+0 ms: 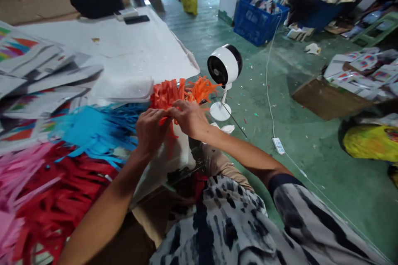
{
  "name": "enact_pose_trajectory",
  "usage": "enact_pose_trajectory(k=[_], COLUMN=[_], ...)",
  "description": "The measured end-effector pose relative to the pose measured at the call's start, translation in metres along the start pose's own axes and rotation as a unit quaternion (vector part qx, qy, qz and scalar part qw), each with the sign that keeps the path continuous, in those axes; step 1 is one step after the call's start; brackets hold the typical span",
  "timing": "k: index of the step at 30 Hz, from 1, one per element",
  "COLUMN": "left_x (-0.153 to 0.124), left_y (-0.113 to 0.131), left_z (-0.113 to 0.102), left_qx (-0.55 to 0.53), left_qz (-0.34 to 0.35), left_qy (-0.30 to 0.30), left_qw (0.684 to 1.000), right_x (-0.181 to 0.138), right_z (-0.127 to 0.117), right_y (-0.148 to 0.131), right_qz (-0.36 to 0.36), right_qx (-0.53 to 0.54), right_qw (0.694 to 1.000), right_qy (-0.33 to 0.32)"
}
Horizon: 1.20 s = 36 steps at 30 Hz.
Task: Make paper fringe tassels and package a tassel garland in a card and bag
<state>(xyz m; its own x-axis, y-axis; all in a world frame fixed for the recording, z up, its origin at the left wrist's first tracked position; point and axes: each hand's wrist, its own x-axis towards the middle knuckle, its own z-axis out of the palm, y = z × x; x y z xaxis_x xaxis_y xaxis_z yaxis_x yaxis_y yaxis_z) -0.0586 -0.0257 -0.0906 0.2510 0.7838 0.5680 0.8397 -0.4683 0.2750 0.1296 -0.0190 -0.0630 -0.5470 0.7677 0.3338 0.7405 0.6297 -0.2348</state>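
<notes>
My left hand [151, 129] and my right hand [188, 116] meet at the table's near corner, both with fingers curled round orange paper strips [169, 93] from a heap of cut orange fringe. A thin orange strip hangs down between the two hands. Beside the orange heap lie blue paper strips [93, 130], then red strips [62, 198] and pink strips [18, 174] further left. A white sheet [168, 161] hangs over the table edge under my hands.
Printed cards [40, 74] are stacked at the left of the white table [124, 45]. A white fan [224, 68] stands on the green floor with a cable and power strip [278, 145]. A blue crate [256, 18], cardboard with cards [357, 78] and people sit at the back right.
</notes>
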Motion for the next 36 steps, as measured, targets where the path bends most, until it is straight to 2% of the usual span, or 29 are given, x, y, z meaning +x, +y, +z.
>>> enact_pose_trajectory(k=[3, 6, 10, 14, 20, 28, 36], left_x=[-0.006, -0.011, -0.013, -0.017, -0.018, -0.016, -0.016], left_y=[-0.009, -0.015, -0.017, -0.019, -0.021, -0.026, -0.026], left_z=[0.001, 0.0, -0.005, -0.009, -0.014, -0.022, -0.03], left_qx=[-0.048, -0.086, -0.137, -0.167, -0.193, -0.206, -0.228], left_qz=[-0.019, -0.048, -0.122, -0.186, -0.196, -0.209, -0.219], left_qy=[0.022, 0.049, 0.102, 0.122, 0.146, 0.207, 0.235], left_qw=[0.998, 0.994, 0.978, 0.961, 0.95, 0.933, 0.919], right_x=[0.016, 0.021, 0.031, 0.048, 0.071, 0.094, 0.12], right_z=[0.011, 0.009, -0.002, -0.007, -0.011, -0.03, -0.045], right_y=[0.0, 0.003, 0.003, -0.005, -0.016, -0.016, -0.01], right_qz=[-0.015, -0.038, -0.032, -0.024, -0.021, -0.003, -0.03], right_qx=[-0.04, -0.046, -0.029, -0.013, 0.03, 0.164, 0.379], right_qw=[0.999, 0.998, 0.999, 0.999, 0.998, 0.983, 0.92], right_qy=[-0.033, -0.037, 0.0, 0.023, 0.056, 0.078, 0.094])
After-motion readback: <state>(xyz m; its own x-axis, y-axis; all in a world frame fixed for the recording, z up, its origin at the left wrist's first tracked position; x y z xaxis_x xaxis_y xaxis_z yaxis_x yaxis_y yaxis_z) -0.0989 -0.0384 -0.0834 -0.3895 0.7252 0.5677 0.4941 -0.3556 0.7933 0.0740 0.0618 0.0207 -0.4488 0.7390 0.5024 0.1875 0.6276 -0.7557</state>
